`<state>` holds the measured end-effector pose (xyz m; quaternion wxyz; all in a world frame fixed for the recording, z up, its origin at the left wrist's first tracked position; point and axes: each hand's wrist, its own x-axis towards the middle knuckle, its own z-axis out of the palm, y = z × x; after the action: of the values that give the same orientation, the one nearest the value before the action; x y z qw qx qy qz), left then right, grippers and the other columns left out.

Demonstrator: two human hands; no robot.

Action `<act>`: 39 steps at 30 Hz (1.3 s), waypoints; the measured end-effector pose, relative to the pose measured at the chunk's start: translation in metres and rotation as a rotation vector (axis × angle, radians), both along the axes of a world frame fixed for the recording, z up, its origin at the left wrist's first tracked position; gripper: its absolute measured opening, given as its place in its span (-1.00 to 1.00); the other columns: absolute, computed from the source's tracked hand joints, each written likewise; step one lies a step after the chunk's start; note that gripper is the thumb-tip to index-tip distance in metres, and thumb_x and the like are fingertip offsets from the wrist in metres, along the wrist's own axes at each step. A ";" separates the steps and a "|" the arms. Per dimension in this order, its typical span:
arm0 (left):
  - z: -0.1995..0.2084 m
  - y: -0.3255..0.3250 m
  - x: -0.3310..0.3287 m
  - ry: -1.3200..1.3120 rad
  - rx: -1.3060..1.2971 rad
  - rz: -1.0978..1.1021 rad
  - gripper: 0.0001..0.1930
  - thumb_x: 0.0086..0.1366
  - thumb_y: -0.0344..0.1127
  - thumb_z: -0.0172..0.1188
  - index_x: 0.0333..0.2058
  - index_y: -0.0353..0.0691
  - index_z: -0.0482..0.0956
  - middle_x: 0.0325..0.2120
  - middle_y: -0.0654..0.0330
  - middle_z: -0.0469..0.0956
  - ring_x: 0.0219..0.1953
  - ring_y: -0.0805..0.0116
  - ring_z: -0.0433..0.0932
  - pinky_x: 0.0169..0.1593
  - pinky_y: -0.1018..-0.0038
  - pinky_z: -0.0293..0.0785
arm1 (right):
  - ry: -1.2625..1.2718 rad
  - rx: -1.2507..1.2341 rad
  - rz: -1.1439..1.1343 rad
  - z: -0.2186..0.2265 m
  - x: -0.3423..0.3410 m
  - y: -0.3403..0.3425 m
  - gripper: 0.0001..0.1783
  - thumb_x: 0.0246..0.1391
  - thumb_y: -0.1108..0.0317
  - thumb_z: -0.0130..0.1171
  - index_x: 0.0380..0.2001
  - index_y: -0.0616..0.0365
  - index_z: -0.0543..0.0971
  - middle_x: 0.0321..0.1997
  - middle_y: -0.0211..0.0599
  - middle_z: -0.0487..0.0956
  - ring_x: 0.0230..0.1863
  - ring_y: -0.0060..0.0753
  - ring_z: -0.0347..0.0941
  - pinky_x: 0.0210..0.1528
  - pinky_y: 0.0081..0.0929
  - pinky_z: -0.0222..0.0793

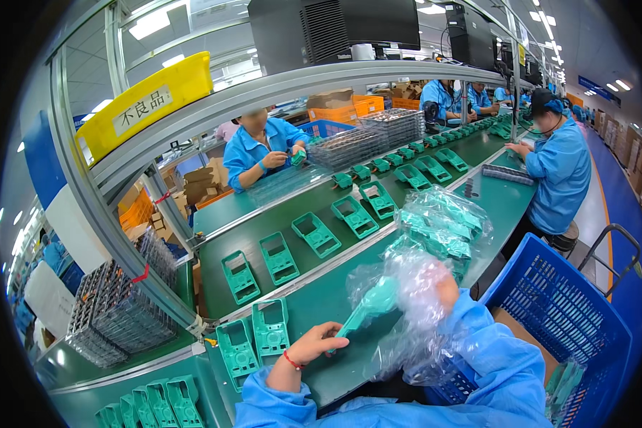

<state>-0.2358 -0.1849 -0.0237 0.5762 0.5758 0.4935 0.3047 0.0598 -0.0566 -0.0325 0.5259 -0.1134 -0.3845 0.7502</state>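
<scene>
My left hand [317, 348] is closed with thumb and fingers on the near end of a green plastic housing [376, 301]. The far end of that housing lies against or inside a crumpled clear plastic bag [415, 321]; which of the two I cannot tell. The bag is gripped by my right hand [444, 284], whose fingers are partly covered by the film. Just beyond, a pile of bagged green housings [442, 225] rests on the green bench. Two bare green housings, one a frame with a window opening [271, 327], lie left of my left hand.
Rows of green housings [314, 234] lie on the belt ahead. A blue basket [560, 307] holding bagged pieces stands at my right. A metal rail [278, 84] with a yellow bin crosses above. Stacked clear trays [118, 314] stand left. Co-workers [560, 167] work farther along.
</scene>
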 end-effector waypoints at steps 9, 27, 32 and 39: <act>-0.009 -0.016 -0.011 -0.439 -0.048 0.206 -0.48 0.14 -0.12 0.16 -0.09 -0.45 0.30 -0.27 0.09 0.42 -0.34 0.37 0.47 -0.30 0.48 0.44 | 0.178 -0.098 0.244 -0.013 0.007 -0.002 -0.69 0.11 0.23 -0.09 -0.15 0.17 0.40 -0.26 -0.24 0.46 -0.27 -0.36 0.40 -0.21 -0.39 0.37; -0.016 -0.013 0.025 0.613 0.929 0.546 -0.04 -0.37 -0.41 0.50 0.07 -0.36 0.13 -0.07 -0.08 0.26 0.02 -0.02 0.24 0.09 0.22 0.19 | -0.676 0.515 0.222 0.025 -0.026 -0.056 -0.20 -0.09 0.48 0.26 0.23 0.15 0.14 0.15 -0.33 0.35 0.16 -0.50 0.20 0.21 -0.46 0.04; -0.030 -0.010 0.025 0.703 1.118 0.651 -0.08 -0.37 -0.47 0.45 0.06 -0.29 0.16 -0.07 -0.06 0.23 0.01 -0.07 0.22 0.09 0.16 0.16 | -0.678 0.525 0.227 0.024 -0.021 -0.059 -0.32 -0.10 0.45 0.29 0.14 0.16 0.30 0.17 -0.34 0.34 0.22 -0.51 0.12 0.27 -0.46 -0.12; -0.029 -0.014 0.017 0.703 1.138 0.686 -0.13 -0.35 -0.47 0.42 0.03 -0.30 0.18 -0.08 -0.05 0.24 0.00 -0.06 0.24 0.08 0.15 0.19 | -0.637 0.508 0.184 0.031 -0.032 -0.067 -0.36 -0.13 0.45 0.30 0.10 0.15 0.35 0.09 -0.30 0.41 0.16 -0.49 0.19 0.23 -0.47 -0.02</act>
<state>-0.2192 -0.1992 -0.0527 -0.1295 0.6620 0.5666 0.4733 0.0281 -0.1238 -0.0013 0.3227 -0.1715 -0.7094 0.6027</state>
